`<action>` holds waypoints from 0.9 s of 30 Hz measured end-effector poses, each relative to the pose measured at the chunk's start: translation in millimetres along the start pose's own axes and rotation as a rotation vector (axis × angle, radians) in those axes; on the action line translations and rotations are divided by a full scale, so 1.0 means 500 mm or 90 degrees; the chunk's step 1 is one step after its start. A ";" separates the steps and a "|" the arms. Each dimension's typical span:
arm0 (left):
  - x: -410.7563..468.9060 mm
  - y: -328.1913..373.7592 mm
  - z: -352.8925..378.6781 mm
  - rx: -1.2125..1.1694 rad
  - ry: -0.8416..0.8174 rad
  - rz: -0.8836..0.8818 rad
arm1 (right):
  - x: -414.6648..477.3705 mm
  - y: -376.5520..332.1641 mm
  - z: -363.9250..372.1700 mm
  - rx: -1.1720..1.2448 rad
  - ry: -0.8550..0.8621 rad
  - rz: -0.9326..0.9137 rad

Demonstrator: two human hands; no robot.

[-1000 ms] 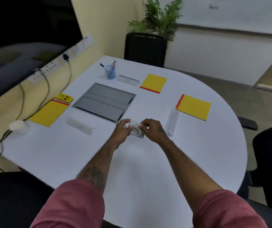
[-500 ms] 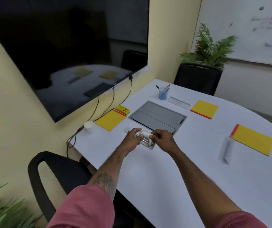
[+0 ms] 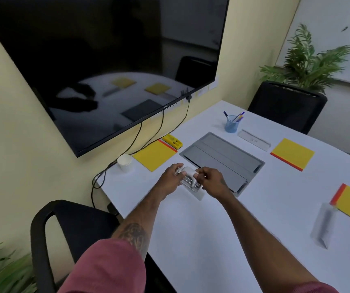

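Metal gadget (image 3: pixel 188 179) (left hand (image 3: pixel 170 177), right hand (image 3: pixel 211 181))

Soft, even room light; screen (image 3: pixel 106 66) glares with reflections; edges bend and blur

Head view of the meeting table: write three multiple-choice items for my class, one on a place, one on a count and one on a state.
1. Where on the table does the paper cup stand?
A. At its middle
B. At the corner by the wall
C. At its right edge

2. How many yellow pads lie on the table?
A. Two
B. Three
C. Five

3. How is the small silver-white device held?
A. By one hand alone
B. Not at all, it lies untouched
C. By both hands

Answers:
1 B: the cup stands at the corner by the wall, left of a pad.
2 B: one pad lies by the cup and two lie further right.
3 C: the left hand and the right hand each grip one end.
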State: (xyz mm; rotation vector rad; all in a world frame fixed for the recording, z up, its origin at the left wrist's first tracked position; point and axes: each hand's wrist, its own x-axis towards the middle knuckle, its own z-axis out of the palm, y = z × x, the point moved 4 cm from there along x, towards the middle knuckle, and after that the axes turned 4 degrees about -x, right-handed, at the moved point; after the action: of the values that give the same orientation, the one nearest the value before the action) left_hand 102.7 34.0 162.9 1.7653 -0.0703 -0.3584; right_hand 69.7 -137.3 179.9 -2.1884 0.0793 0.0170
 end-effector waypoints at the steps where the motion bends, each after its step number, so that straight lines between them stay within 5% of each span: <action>1: 0.016 -0.005 -0.003 -0.001 0.004 -0.006 | 0.019 0.007 0.005 0.004 -0.012 0.002; 10: 0.156 -0.019 -0.044 -0.001 0.036 -0.028 | 0.183 0.041 0.030 0.069 -0.019 0.041; 16: 0.289 -0.135 -0.119 0.490 0.126 0.085 | 0.317 0.087 0.065 0.099 0.015 0.070; 22: 0.419 -0.292 -0.156 0.685 0.078 -0.020 | 0.480 0.175 0.112 0.105 0.084 0.099; 27: 0.473 -0.398 -0.171 0.761 0.061 0.002 | 0.599 0.222 0.137 0.133 0.096 0.112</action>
State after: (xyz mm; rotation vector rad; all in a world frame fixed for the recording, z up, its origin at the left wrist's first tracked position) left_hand 321.6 103.0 -60.6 2.9577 -0.2568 -0.2263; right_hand 362.7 -161.0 37.5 -1.9661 0.3433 -0.0551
